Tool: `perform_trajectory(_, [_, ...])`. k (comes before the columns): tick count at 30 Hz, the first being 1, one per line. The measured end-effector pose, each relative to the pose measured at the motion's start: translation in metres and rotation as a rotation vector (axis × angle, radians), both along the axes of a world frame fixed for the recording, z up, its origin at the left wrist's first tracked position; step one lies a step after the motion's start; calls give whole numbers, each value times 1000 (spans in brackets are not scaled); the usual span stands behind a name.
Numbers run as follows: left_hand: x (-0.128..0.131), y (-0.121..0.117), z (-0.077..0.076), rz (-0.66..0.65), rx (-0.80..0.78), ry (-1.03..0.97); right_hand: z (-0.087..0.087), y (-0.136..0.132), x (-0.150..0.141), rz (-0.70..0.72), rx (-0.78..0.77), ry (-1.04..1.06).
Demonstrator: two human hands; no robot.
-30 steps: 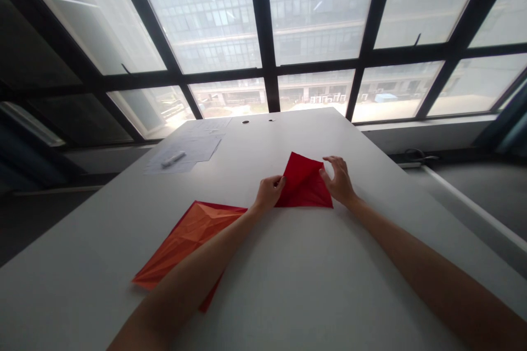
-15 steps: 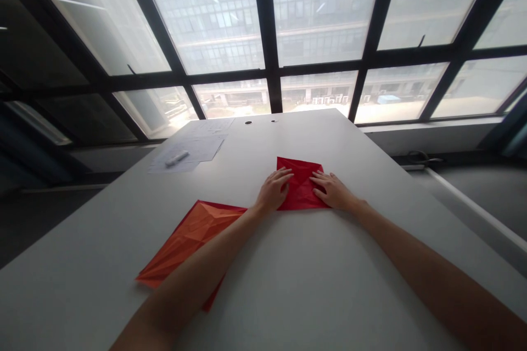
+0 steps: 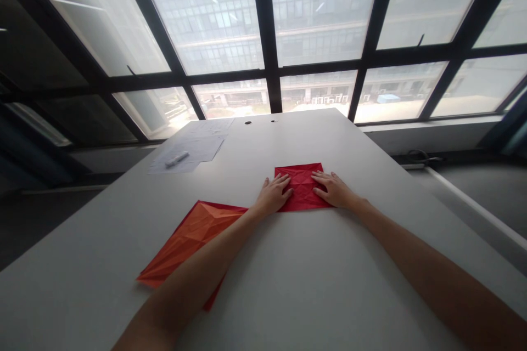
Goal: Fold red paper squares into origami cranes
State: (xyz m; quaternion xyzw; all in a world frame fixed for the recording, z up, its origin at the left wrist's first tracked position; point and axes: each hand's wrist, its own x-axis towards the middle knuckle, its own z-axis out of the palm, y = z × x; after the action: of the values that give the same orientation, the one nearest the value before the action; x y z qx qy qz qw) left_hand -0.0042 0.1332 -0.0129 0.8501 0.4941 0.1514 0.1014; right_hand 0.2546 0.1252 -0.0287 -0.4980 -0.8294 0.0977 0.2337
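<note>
A creased sheet of red paper [image 3: 303, 186] lies on the white table in front of me. My left hand [image 3: 275, 194] rests on its left edge, fingers stretched out over the paper. On the opposite edge lies my right hand [image 3: 332, 188], its fingers spread and flat. Both palms face down, and the paper's side edges are partly hidden under them. Left of my left forearm is a second folded paper [image 3: 193, 233], orange on top with red along its edges; the forearm covers part of it.
White printed sheets [image 3: 206, 148] lie at the table's far left, with a white tube-like object [image 3: 177, 159] on them. Two small dark holes show near the far edge of the table [image 3: 304, 131]. Large dark-framed windows stand behind it.
The red paper's far edge now lies straighter and flatter, where its far right corner looked folded or raised before. My left hand has shifted slightly toward me; the right hand has barely moved.
</note>
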Motion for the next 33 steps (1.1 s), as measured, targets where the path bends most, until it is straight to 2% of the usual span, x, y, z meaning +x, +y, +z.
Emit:
perform_trajectory(14, [-6,7,-4,-18,125,-260,-4,8,4,-10,99,224])
perform_trajectory(19, [-6,8,-5,25,91,-285,-5,9,4,-18,89,255])
perform_trajectory(26, [-5,5,-3,33,151,-294,-1,5,3,-20,107,260])
perform_trajectory(33, [-4,3,2,22,129,-269,3,3,1,-51,129,229])
